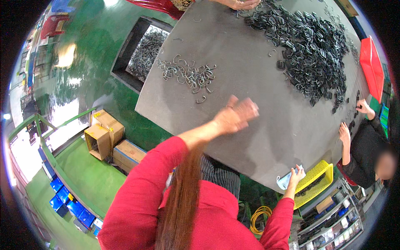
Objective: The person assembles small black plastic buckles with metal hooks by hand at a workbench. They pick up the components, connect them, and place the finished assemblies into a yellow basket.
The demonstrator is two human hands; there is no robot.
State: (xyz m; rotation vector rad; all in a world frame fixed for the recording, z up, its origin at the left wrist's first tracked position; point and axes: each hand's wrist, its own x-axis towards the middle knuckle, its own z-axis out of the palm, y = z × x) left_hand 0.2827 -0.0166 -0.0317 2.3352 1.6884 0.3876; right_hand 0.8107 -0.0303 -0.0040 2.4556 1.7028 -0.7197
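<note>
My left hand [238, 115] is over the middle of the grey tabletop [250, 154], fingers stretched out and thumb apart, blurred by motion. It holds nothing I can see. Beyond it lies a loose scatter of bent metal hooks [187, 75], close to the table's left edge. At the near corner my right hand [295, 177] grips a light blue face mask [284, 182], beside a yellow plastic basket [315, 183]. A large heap of small black clips [312, 50] covers the far right of the table.
A black crate of metal hooks [146, 52] stands off the table's left edge. Another person's hands [364, 109] work at the right edge; one more hand [241, 4] shows at the far edge. A red bin [371, 66] stands right; cardboard boxes [104, 131] sit at left.
</note>
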